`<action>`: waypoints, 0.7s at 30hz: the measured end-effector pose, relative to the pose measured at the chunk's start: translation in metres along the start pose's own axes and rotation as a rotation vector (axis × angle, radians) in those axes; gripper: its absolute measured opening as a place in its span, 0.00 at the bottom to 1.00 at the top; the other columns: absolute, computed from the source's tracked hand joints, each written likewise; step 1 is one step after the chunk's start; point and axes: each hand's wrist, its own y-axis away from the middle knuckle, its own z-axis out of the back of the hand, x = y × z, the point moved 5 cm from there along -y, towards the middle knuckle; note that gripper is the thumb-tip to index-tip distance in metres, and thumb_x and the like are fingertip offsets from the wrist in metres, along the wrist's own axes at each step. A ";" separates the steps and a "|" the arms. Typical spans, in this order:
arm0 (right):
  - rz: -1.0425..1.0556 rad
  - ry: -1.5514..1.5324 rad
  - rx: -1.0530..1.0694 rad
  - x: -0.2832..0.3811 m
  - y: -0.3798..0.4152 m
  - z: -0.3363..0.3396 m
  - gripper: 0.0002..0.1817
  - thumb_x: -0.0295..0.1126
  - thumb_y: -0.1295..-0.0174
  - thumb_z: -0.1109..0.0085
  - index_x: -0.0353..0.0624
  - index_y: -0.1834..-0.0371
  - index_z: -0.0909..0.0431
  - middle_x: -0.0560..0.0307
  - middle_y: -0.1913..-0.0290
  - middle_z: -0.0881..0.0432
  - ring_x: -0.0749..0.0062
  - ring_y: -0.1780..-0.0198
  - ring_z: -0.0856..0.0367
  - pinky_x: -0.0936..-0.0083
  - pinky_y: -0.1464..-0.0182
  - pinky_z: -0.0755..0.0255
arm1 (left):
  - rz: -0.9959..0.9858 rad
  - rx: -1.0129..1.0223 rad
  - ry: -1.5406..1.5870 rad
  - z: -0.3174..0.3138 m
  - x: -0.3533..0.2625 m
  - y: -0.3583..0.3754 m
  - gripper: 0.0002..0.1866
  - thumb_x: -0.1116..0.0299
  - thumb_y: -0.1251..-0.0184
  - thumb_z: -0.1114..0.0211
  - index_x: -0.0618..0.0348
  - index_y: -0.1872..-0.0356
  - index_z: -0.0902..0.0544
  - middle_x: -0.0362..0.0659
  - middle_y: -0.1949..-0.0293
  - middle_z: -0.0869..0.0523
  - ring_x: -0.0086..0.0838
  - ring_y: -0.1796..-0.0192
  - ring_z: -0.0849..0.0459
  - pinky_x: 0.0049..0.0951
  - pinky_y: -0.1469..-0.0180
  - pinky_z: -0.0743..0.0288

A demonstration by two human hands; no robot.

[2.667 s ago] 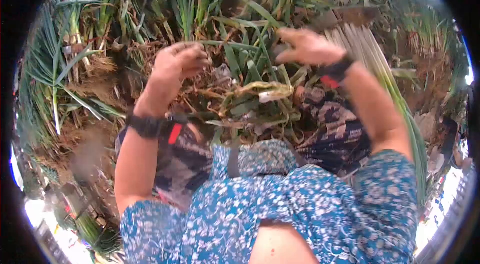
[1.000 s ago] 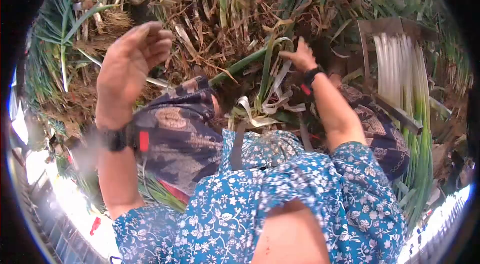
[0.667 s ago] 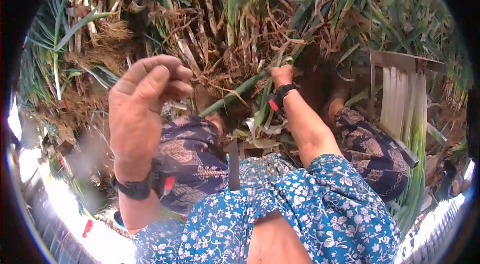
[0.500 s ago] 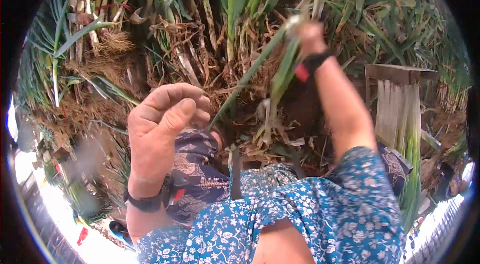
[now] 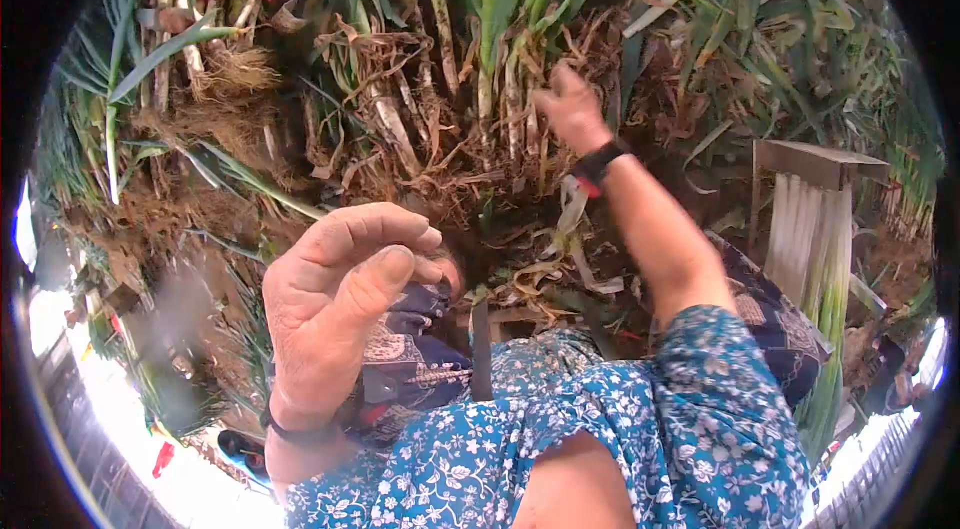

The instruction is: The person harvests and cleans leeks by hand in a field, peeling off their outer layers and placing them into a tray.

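Note:
My right hand (image 5: 572, 111) reaches forward with thumb and fingers apart and nothing in it. It is right beside the standing green onions (image 5: 487, 89), which have pale stems and dry brown outer leaves. Nearer my body, my left hand (image 5: 335, 304) is raised over my lap. Its fingers are loosely curled, with a gap between them and the thumb, and it appears to hold nothing. Peeled leaves (image 5: 570, 264) litter the ground in front of my knees.
A bundle of green onions (image 5: 180, 29) tied with red string stands at the far left, roots downward. To the right, cleaned white stems (image 5: 800, 229) lie by a wooden stand (image 5: 815, 157). A heap of stripped green leaves (image 5: 770, 39) spreads across the back right.
My right hand has let go of the long green leaves it was holding and moved left and slightly down toward the standing green onions. The left hand has shifted slightly right and down.

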 end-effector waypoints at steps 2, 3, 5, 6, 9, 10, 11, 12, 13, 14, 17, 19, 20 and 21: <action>-0.170 0.101 0.101 0.021 0.035 -0.039 0.42 0.46 0.53 0.34 0.30 0.41 0.42 0.32 0.46 0.31 0.43 0.44 0.32 0.61 0.43 0.36 | 0.014 0.011 0.006 0.000 0.003 0.000 0.13 0.73 0.37 0.40 0.71 0.56 0.23 0.47 0.61 0.18 0.26 0.61 0.19 0.24 0.55 0.26; -0.221 0.255 0.024 0.006 0.049 -0.072 0.47 0.46 0.54 0.34 0.31 0.37 0.49 0.36 0.41 0.36 0.42 0.39 0.37 0.55 0.40 0.40 | 0.015 0.011 0.013 0.000 0.004 -0.001 0.13 0.73 0.37 0.39 0.71 0.56 0.24 0.46 0.61 0.18 0.26 0.61 0.19 0.24 0.55 0.26; -0.225 0.351 -0.073 0.021 0.060 -0.074 0.48 0.47 0.55 0.32 0.32 0.37 0.47 0.33 0.41 0.38 0.37 0.43 0.36 0.58 0.41 0.39 | 0.004 0.019 0.030 0.000 0.004 -0.002 0.13 0.73 0.38 0.39 0.71 0.55 0.24 0.46 0.61 0.18 0.26 0.61 0.19 0.24 0.55 0.26; -0.245 0.295 -0.009 0.014 0.053 -0.077 0.47 0.46 0.55 0.32 0.31 0.37 0.47 0.32 0.41 0.37 0.37 0.43 0.35 0.57 0.42 0.38 | 0.018 0.013 0.037 0.000 0.002 -0.002 0.13 0.74 0.38 0.39 0.71 0.55 0.24 0.46 0.61 0.18 0.26 0.61 0.19 0.24 0.54 0.26; -0.388 0.084 0.240 -0.008 0.035 -0.053 0.42 0.40 0.53 0.38 0.29 0.39 0.48 0.30 0.42 0.37 0.38 0.45 0.32 0.55 0.44 0.35 | 0.016 0.036 0.083 0.002 -0.001 -0.001 0.13 0.74 0.38 0.39 0.72 0.55 0.24 0.47 0.61 0.18 0.26 0.61 0.19 0.24 0.55 0.26; -0.367 0.109 0.263 -0.007 0.036 -0.045 0.40 0.39 0.52 0.40 0.29 0.40 0.47 0.30 0.42 0.36 0.38 0.46 0.31 0.55 0.45 0.35 | 0.010 0.019 0.074 0.002 -0.002 0.001 0.13 0.74 0.38 0.39 0.72 0.55 0.24 0.47 0.61 0.18 0.26 0.62 0.19 0.24 0.56 0.26; -0.351 0.131 0.288 -0.009 0.040 -0.039 0.37 0.38 0.51 0.42 0.30 0.42 0.46 0.30 0.43 0.36 0.38 0.46 0.31 0.55 0.45 0.34 | 0.008 0.005 0.068 0.003 -0.001 0.003 0.13 0.74 0.37 0.39 0.72 0.55 0.24 0.47 0.61 0.18 0.26 0.62 0.19 0.24 0.56 0.26; -0.361 0.106 0.299 -0.020 0.044 -0.028 0.35 0.37 0.50 0.46 0.30 0.41 0.47 0.29 0.42 0.37 0.37 0.45 0.32 0.55 0.44 0.35 | 0.005 -0.009 0.057 0.005 0.001 0.006 0.12 0.74 0.37 0.40 0.72 0.55 0.24 0.46 0.61 0.18 0.25 0.62 0.19 0.24 0.57 0.25; -0.369 0.226 0.182 -0.042 0.052 -0.024 0.34 0.36 0.50 0.46 0.30 0.42 0.45 0.29 0.42 0.38 0.37 0.44 0.33 0.55 0.44 0.35 | 0.001 -0.022 0.046 0.007 0.002 0.005 0.12 0.74 0.37 0.40 0.71 0.55 0.24 0.46 0.61 0.18 0.25 0.62 0.19 0.23 0.58 0.25; -0.478 0.152 0.197 -0.044 0.061 0.003 0.33 0.35 0.50 0.46 0.30 0.43 0.44 0.29 0.40 0.40 0.36 0.43 0.35 0.55 0.44 0.35 | -0.025 -0.027 0.005 0.008 0.003 0.006 0.12 0.73 0.37 0.40 0.71 0.56 0.23 0.47 0.61 0.18 0.25 0.63 0.19 0.24 0.57 0.25; -0.465 0.288 0.038 -0.104 0.086 0.042 0.22 0.33 0.52 0.45 0.31 0.55 0.34 0.28 0.54 0.26 0.36 0.53 0.27 0.55 0.51 0.30 | -0.079 0.009 -0.066 0.000 0.011 0.009 0.12 0.71 0.36 0.41 0.70 0.56 0.23 0.47 0.62 0.17 0.26 0.64 0.19 0.25 0.57 0.25; -0.440 0.332 -0.078 -0.118 0.101 0.050 0.16 0.31 0.53 0.45 0.32 0.63 0.30 0.30 0.66 0.22 0.36 0.59 0.24 0.55 0.56 0.29 | -0.093 0.061 -0.083 -0.006 0.011 0.007 0.12 0.71 0.36 0.42 0.69 0.56 0.22 0.47 0.63 0.17 0.25 0.64 0.19 0.24 0.58 0.25; -0.387 0.203 -0.065 -0.102 0.108 0.056 0.12 0.30 0.54 0.46 0.33 0.68 0.28 0.32 0.67 0.22 0.36 0.60 0.24 0.55 0.58 0.29 | -0.129 0.089 -0.132 -0.010 0.008 0.007 0.11 0.72 0.36 0.43 0.69 0.57 0.22 0.46 0.63 0.17 0.25 0.65 0.19 0.23 0.59 0.25; -0.308 -0.008 -0.068 -0.086 0.115 0.056 0.10 0.27 0.54 0.47 0.34 0.68 0.25 0.40 0.69 0.20 0.44 0.62 0.21 0.60 0.62 0.28 | -0.139 0.111 -0.142 -0.013 0.008 0.006 0.10 0.72 0.36 0.43 0.68 0.57 0.22 0.46 0.64 0.17 0.24 0.65 0.19 0.23 0.59 0.25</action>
